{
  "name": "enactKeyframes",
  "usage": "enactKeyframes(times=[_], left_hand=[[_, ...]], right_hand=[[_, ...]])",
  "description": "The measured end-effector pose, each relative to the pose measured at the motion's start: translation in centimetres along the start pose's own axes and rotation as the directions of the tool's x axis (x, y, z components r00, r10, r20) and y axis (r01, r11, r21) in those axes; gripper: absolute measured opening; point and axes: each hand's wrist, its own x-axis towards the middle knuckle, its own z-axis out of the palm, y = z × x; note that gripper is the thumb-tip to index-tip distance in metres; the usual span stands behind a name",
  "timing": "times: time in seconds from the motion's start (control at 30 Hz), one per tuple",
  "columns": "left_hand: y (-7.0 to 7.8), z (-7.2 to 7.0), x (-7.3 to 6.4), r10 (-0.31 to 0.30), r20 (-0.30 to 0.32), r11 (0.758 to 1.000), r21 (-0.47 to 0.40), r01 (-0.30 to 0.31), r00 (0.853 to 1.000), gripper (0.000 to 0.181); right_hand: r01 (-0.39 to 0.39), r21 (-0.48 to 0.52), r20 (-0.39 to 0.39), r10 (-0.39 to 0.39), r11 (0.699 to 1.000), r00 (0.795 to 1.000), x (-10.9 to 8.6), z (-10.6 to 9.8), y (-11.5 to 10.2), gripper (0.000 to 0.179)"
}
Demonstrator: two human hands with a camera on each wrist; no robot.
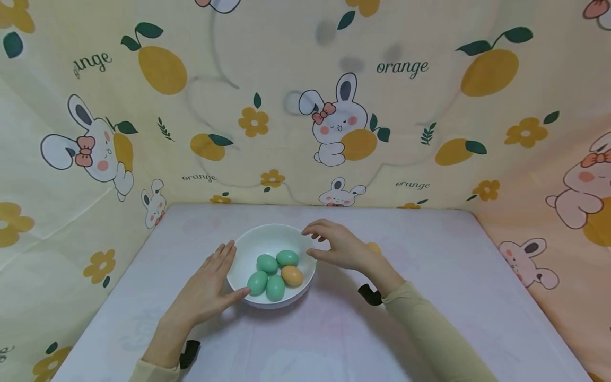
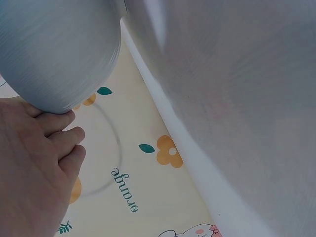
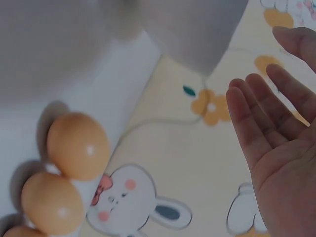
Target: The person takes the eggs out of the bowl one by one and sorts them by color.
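A white bowl point(image 1: 244, 239) stands on the table with several green eggs point(image 1: 275, 288) and one light-brown egg point(image 1: 292, 276) inside. My left hand point(image 1: 202, 292) lies along the bowl's left side, fingers extended, thumb at the front rim. In the left wrist view its fingertips meet the bowl's outer wall point(image 2: 59, 54). At the right rim is my right hand point(image 1: 341, 246), its fingers loosely bent and nothing between them. The right wrist view shows that hand's palm, with the fingers apart from the bowl point(image 3: 197, 34).
Several brown eggs point(image 3: 79, 145) lie in a row on the table by the right wrist; in the head view one loose egg point(image 1: 374, 247) peeks out behind that wrist. A cloth point(image 1: 272, 63) printed with rabbits and oranges hangs behind the white table point(image 1: 420, 244) and at its sides.
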Motion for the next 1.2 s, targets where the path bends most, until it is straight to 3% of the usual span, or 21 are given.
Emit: enactKeyframes(times=[0.3, 0.63, 0.97, 1.2], left_hand=[[-0.1, 0.0, 0.0, 0.005, -0.002, 1.000, -0.005, -0.005, 1.000, 0.106], [0.0, 0.0, 0.1, 0.014, -0.009, 1.000, -0.008, -0.014, 1.000, 0.105], [-0.2, 0.1, 0.2, 0.017, -0.012, 1.000, -0.013, -0.017, 1.000, 0.105], [-0.2, 0.1, 0.2, 0.014, -0.012, 1.000, -0.013, -0.014, 1.000, 0.105]], right_hand=[[0.067, -0.074, 0.141, -0.056, 0.995, 0.988, 1.8, 2.1, -0.9, 0.040], [0.052, -0.068, 0.325, -0.027, 0.996, 0.945, 2.5, 3.3, -1.5, 0.038], [0.027, -0.080, 0.413, 0.008, 0.996, 0.911, 3.2, 4.0, -1.7, 0.039], [0.046, -0.106, 0.440, 0.005, 0.993, 0.898, 3.6, 4.3, -1.7, 0.039]])
